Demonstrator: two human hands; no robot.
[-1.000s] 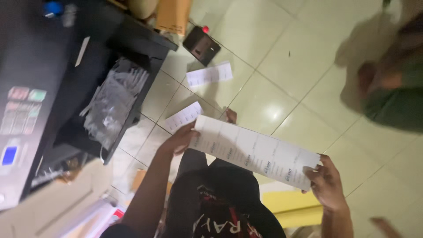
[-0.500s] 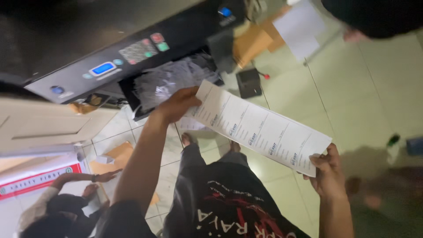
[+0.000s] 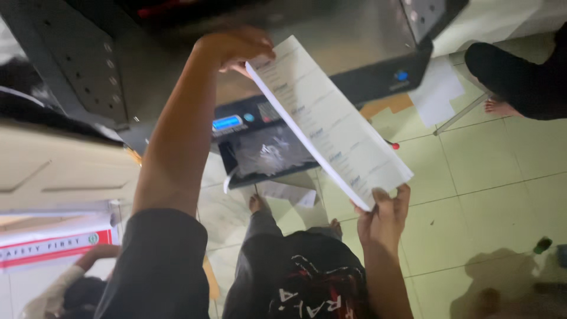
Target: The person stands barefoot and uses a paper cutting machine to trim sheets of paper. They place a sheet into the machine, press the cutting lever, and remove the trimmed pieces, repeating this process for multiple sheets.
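I see both of my hands holding one long stack of printed paper sheets (image 3: 328, 118) up in the air, slanting from upper left down to lower right. My left hand (image 3: 236, 48) has its grip clenched on the upper end of the stack, fingers curled over the top corner, with the arm stretched up in a dark sleeve. My right hand (image 3: 384, 215) has its grip pinched on the lower end, fingers wrapped up around the bottom edge. The stack hangs in front of a large dark machine (image 3: 177, 77), just above its control panel (image 3: 245, 121) with a small lit blue screen, and above a tray (image 3: 266, 156) holding crumpled clear plastic. Below it lies a pale tiled floor (image 3: 484, 177), where a loose white sheet (image 3: 437, 91) rests near another person's dark-clad leg and bare foot (image 3: 502, 106). My own bare feet (image 3: 257, 204) stand on the floor beside the machine, near a scrap of paper.
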